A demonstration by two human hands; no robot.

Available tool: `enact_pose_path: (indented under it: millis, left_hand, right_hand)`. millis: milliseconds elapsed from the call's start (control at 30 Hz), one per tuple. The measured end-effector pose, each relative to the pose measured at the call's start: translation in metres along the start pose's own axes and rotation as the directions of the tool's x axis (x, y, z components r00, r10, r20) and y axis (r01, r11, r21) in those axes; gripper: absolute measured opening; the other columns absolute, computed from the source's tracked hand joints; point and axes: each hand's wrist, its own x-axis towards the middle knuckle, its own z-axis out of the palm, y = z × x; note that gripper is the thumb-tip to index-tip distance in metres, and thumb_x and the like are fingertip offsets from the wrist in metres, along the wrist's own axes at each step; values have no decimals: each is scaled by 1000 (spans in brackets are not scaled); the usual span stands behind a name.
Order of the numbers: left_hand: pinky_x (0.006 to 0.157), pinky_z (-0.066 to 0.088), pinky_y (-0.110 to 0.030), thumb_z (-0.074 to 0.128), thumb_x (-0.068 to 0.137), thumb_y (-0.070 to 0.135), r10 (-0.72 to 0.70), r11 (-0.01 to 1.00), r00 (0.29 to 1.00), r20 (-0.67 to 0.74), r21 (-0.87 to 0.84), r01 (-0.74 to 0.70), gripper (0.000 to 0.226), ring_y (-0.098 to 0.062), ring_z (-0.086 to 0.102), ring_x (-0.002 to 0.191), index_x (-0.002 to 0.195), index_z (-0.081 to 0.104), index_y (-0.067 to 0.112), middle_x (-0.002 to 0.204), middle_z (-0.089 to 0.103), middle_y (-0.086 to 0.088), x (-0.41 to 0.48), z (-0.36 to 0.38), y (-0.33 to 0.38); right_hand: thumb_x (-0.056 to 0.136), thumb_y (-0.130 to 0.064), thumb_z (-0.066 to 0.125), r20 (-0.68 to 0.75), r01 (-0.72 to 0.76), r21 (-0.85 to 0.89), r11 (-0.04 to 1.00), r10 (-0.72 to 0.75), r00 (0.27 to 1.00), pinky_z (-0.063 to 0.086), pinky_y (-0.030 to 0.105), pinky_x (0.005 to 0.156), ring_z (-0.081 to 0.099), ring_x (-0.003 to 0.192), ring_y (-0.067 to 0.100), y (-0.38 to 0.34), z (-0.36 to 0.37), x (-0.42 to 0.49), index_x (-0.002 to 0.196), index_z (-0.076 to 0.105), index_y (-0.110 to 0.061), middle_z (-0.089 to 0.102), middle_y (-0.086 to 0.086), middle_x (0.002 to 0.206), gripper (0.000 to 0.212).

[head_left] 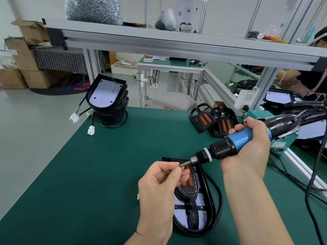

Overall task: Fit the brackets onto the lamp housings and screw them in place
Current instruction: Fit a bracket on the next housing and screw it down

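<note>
Right hand [251,151]: fingers wrapped round electric screwdriver [238,138] | left hand [159,183]: fingertips pinched on its bit [184,163] | lamp housing [211,206]: on green mat [88,174] beneath hands, bracket [188,190] seated inside | judged light, rigid plastic; steady by rim.

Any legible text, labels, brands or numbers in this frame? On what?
Nothing is legible.
Label on the teal box: print too blurred to read.
Stickers on the rear panel behind the shelf: too small to read.
Electric screwdriver: no marking visible.
</note>
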Motion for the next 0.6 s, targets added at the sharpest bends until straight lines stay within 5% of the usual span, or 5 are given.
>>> enact_pose_path:
  millis: [167, 267, 433, 533, 600]
  left_hand:
    - [73, 57, -18, 72, 87, -2, 86, 979, 994, 72, 178, -98, 34, -20, 76, 86, 94, 74, 31, 88, 77, -6, 9, -11, -2]
    - [81, 50, -20, 86, 76, 24, 157, 852, 988, 5, 505, -138, 52, -1, 66, 100, 116, 59, 43, 106, 69, 12, 26, -30, -5]
    - [80, 46, -30, 62, 46, 84, -211, 550, 977, -18, 824, 134, 103, -5, 58, 95, 129, 36, 30, 105, 57, 13, 48, -32, -6]
    - [81, 50, -34, 60, 45, 86, -314, 328, 950, 1, 939, 107, 94, -14, 60, 94, 111, 42, 22, 100, 58, 15, 57, -20, -11]
    - [81, 53, -36, 68, 47, 78, -331, 362, 944, 1, 924, 126, 81, -12, 62, 91, 101, 46, 23, 96, 61, 13, 59, -17, -17]
  right_hand:
    - [90, -10, 65, 97, 37, -46, 998, -32, 995, 47, 22, 54, 52, 49, 10, 2, 7, 1, 81, 58, -16, 56, -4, 56, 13]
    - [88, -7, 65, 174, 112, -59, 992, -100, 980, 47, 22, 53, 53, 51, 10, 2, 19, 4, 82, 57, -15, 55, -4, 58, 13]
    - [85, 0, 67, 321, 236, -172, 957, -172, 931, 47, 25, 51, 54, 52, 13, 19, 36, 5, 84, 55, -10, 56, -1, 59, 16]
    - [82, -1, 70, 402, 258, -252, 933, -142, 905, 46, 25, 51, 54, 52, 13, 37, 39, 5, 89, 56, -5, 57, 3, 66, 16]
    - [76, -7, 71, 429, 269, -274, 923, -133, 893, 45, 23, 51, 54, 50, 14, 47, 41, 5, 93, 56, -2, 56, 6, 68, 22]
